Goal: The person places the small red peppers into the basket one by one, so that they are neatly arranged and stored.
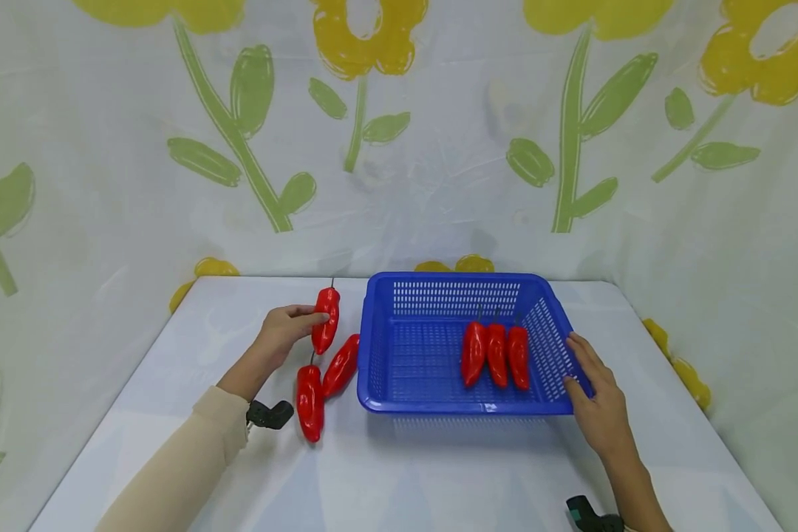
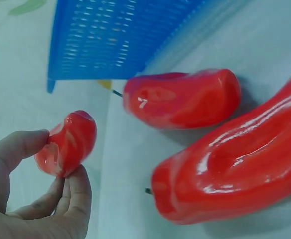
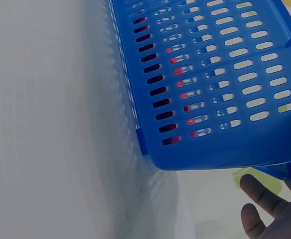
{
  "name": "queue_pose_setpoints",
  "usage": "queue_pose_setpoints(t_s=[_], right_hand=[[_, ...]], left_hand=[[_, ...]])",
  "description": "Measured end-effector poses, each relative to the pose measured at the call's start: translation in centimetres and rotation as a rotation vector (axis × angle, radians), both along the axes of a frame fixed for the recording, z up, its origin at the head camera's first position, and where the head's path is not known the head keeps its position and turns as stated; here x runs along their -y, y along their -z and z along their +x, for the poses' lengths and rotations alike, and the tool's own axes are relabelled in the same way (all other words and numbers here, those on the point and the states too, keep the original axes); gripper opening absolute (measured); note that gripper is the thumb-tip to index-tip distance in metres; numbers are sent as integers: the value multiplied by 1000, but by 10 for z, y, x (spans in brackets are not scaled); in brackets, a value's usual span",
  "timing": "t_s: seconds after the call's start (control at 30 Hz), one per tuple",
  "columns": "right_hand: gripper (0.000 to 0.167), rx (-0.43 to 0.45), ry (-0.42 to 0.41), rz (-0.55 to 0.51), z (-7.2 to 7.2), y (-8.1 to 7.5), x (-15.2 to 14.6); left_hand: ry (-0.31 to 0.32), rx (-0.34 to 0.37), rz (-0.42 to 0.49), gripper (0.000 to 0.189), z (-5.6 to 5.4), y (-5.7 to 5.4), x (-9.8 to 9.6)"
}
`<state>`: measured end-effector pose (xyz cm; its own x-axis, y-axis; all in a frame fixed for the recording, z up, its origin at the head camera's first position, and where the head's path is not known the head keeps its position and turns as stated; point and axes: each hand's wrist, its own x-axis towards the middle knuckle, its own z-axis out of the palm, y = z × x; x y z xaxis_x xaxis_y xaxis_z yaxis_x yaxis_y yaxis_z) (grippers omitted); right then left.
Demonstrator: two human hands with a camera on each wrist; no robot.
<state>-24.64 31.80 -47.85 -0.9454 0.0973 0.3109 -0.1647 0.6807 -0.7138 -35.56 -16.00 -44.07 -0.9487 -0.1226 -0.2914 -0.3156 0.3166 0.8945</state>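
The red pepper I'm handling sits at the tips of my left hand, pinched between thumb and curled fingers; in the left wrist view the same pepper shows its glossy end caught between my thumb above and my fingers below. It is beyond the hand's knuckles, toward the back of the table, and just short of the blue basket.

Two more loose peppers lie close by. One lies aslant just beside my left fingertips on the basket side, nearly against the basket's wall. The other lies nearer to me, just beside my left wrist, its far end touching or almost touching the slanted one. From the left wrist they fill the view: the farther one with its thin stem pointing toward the basket corner, the nearer one large and blurred.

Inside the basket three peppers lie side by side, close to its wall on the side of my right hand.

That hand rests at the basket's near right corner, fingers fairly straight along the rim and outer wall, gripping nothing. The right wrist view shows only the slotted wall and a few fingertips beneath it.

My left forearm, in a beige sleeve, reaches in from the lower left.
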Motion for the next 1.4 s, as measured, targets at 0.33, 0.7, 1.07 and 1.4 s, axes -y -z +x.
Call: queue_pose_setpoints(t_s=[0.33,0.7,1.07,1.4], right_hand=[[59,0,0,3,-2,-1,1],[59,15,10,7,-3,0,1],[59,22,8,3,-2,0,1],[59,29,19,2,-2,-1,0]], left_hand=[[37,-63,108,68,15,-26,2],[167,-87,103,61,24,-45,-39],[270,-78,115,54,22,-53,-77],[300,-24,25,53,12,-54,-102]])
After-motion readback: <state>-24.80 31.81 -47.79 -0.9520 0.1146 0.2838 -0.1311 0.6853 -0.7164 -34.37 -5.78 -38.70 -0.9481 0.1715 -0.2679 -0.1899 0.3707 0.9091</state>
